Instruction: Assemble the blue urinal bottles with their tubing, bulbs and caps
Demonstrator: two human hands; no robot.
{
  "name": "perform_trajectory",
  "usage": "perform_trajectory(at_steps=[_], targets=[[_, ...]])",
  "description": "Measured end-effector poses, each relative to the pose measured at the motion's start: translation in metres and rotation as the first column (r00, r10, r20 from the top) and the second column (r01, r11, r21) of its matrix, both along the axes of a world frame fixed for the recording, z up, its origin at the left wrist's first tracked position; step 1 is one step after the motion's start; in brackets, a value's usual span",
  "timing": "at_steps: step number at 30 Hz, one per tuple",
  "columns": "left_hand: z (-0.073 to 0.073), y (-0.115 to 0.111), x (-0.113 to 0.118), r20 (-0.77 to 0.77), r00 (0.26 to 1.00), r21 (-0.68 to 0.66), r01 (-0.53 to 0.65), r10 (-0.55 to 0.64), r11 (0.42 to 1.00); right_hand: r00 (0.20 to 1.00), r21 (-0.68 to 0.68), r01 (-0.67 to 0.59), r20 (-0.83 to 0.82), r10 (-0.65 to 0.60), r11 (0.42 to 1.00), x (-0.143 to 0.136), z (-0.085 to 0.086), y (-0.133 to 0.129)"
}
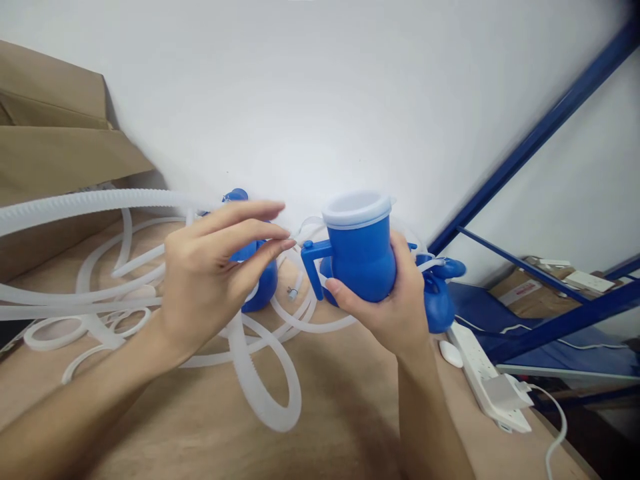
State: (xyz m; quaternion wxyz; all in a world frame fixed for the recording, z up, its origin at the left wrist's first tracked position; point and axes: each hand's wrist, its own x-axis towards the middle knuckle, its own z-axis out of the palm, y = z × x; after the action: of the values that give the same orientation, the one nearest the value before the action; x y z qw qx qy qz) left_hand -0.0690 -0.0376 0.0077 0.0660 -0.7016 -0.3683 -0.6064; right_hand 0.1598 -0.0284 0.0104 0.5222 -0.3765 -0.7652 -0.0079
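Observation:
A blue cup-shaped container (363, 263) with a white rim and a side handle is held upright by my right hand (395, 300), its fingers wrapped round the back and the thumb across the front. To the left of its handle, my left hand (220, 273) hangs in the air, thumb near the fingertips but apart from them, with nothing seen between. Behind my left hand is another blue container (265, 287), partly covered. More blue parts (439, 303) show to the right of my right hand.
Coiled white tubes (270, 400) lie across the wooden table (325, 427), with a ribbed one at the left. A cardboard box (60, 153) stands at the left. A power strip (483, 373) with a plugged-in charger lies at the right, beside a blue metal frame (540, 127).

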Motion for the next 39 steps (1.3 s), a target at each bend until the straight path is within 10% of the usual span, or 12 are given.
perform_trajectory(at_steps=[11,22,39], targets=[[-0.003,-0.004,0.009,0.109,0.985,-0.058,0.144,-0.137,0.988,0.998,0.089,0.064,0.020,-0.066,0.994,-0.012,-0.012,-0.002],[-0.006,0.000,0.007,0.197,0.977,0.108,-0.103,0.080,0.989,0.999,0.086,0.030,0.019,-0.032,0.996,-0.014,-0.015,-0.003],[-0.009,0.005,0.000,-0.085,0.995,0.399,-0.016,0.055,0.917,0.992,-0.048,-0.125,-0.021,0.124,0.991,-0.007,-0.011,0.002]])
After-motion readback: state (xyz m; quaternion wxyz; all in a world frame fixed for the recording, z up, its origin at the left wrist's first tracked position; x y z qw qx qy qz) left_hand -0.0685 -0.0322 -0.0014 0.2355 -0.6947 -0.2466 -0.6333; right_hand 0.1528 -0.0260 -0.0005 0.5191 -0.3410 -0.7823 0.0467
